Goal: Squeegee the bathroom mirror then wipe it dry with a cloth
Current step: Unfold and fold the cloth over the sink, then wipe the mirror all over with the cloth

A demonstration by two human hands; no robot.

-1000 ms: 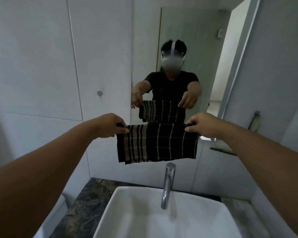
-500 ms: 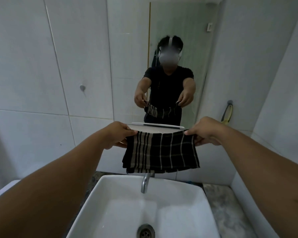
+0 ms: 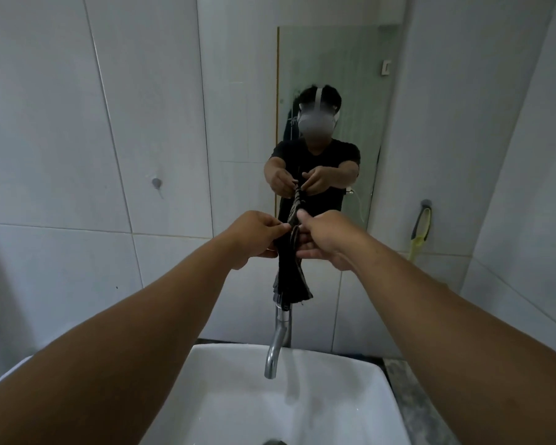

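Observation:
A dark checked cloth (image 3: 291, 277) hangs folded in half in a narrow strip above the tap. My left hand (image 3: 254, 236) and my right hand (image 3: 323, 237) pinch its top edge together, fingertips almost touching. The bathroom mirror (image 3: 241, 91) fills the wall straight ahead and reflects a person in a black shirt holding the same cloth. A squeegee (image 3: 419, 231) with a grey handle and a pale yellow blade hangs from a hook on the right wall, away from both hands.
A white basin (image 3: 376, 396) sits below my arms, with a chrome tap (image 3: 278, 342) rising at its back under the cloth. White tiled walls close in on the left and right. A small round hook (image 3: 156, 183) is on the left tile.
My hands have come together, so the cloth that was stretched wide between them now hangs folded in a narrow strip. The view has tilted so more of the mirror shows.

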